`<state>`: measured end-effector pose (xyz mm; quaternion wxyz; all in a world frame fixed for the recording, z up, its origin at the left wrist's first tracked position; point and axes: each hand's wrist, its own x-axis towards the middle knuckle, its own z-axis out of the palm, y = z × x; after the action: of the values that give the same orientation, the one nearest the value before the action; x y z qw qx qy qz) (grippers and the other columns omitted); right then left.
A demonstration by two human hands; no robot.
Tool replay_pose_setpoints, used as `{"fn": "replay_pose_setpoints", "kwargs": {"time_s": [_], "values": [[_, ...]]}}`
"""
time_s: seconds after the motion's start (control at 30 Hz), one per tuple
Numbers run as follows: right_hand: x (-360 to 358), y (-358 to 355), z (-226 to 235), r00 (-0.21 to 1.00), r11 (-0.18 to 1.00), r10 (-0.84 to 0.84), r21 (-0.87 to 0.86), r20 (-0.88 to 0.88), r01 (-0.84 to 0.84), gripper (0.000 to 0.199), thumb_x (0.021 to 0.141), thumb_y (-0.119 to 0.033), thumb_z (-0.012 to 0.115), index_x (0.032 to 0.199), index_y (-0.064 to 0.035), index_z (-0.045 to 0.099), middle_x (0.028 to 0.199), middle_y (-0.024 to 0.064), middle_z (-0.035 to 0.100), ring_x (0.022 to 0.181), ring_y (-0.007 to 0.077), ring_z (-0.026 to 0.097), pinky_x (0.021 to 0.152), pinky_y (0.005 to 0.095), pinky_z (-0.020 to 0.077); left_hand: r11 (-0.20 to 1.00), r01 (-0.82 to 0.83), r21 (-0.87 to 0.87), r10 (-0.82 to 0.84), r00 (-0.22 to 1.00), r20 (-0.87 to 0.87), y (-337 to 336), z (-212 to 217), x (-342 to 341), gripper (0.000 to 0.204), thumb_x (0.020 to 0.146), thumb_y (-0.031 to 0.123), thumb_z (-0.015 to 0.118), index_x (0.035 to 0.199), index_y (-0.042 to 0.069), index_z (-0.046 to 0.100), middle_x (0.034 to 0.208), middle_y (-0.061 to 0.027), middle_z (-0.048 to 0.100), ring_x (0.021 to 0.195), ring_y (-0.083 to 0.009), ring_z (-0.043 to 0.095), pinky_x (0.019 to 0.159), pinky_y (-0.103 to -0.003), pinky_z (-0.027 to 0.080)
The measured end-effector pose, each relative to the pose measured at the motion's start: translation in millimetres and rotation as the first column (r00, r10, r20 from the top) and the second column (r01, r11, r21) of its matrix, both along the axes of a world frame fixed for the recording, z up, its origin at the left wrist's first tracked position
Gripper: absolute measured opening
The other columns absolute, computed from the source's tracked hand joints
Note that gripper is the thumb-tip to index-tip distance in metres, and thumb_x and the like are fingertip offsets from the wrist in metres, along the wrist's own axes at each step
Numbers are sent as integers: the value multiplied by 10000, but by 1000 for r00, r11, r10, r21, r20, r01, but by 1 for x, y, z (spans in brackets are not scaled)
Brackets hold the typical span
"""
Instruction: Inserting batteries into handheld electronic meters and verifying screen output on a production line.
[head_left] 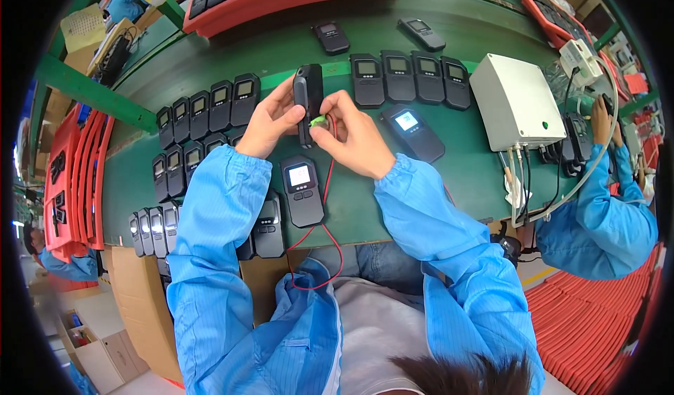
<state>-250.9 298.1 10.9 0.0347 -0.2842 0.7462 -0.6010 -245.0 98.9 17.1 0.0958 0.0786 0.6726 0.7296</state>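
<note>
Two hands up at the middle of the frame, our left hand [265, 122] gripping a black handheld device [307, 100] on edge, our right hand [354, 136] just right of it, pinching a small green clip [319, 121] against its side

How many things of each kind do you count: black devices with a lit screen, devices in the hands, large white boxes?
Lit-screen black devices: 2
Held black device, gripped by left hand and right hand: 1
Large white box: 1
Total: 4
</note>
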Motion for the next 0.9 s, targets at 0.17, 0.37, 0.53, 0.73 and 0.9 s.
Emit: {"fn": "replay_pose_setpoints", "kwargs": {"time_s": [0.17,0.37,0.53,0.73,0.9], "values": [[3,6,9,998,994,-42,101,-50,47,467,773,-244,733,1052,-57,408,674,41,531,570,136,487,531,302,392,996,40,76,-30,991,-127,8,-5,3,841,843,204,738,1507,66,240,1436,-108,398,1287,-217,445,1023,-332,404],[-3,8,1,991,986,-68,145,-118,85,570,786,-290,715,1176,-36,386,702,53,572,598,204,565,543,333,439,1000,0,-19,-5,964,-266,21,-14,-3,829,841,149,737,1507,78,249,1386,-117,422,1216,-216,493,1015,-332,411],[4,1,5,972,916,-174,337,-155,218,577,818,-304,670,1252,-39,397,719,76,585,608,247,592,562,356,466,983,-174,-50,157,955,-252,27,-10,2,769,867,145,703,1498,89,266,1302,-111,465,1106,-192,544,917,-343,490],[-11,15,-27,965,959,-262,109,-16,262,474,883,-319,589,1225,-23,449,745,124,624,561,251,602,547,380,498,995,-95,30,98,984,-145,27,-7,1,646,931,211,617,1477,89,293,1252,-88,484,1017,-158,555,783,-344,548],[8,26,-4,933,997,-61,-21,355,73,421,957,-292,546,1283,-40,457,885,43,625,654,132,586,547,313,494,989,-145,-33,135,969,-208,24,-12,-1,574,951,237,580,1456,112,337,1231,-60,492,976,-144,550,756,-317,544]]}}
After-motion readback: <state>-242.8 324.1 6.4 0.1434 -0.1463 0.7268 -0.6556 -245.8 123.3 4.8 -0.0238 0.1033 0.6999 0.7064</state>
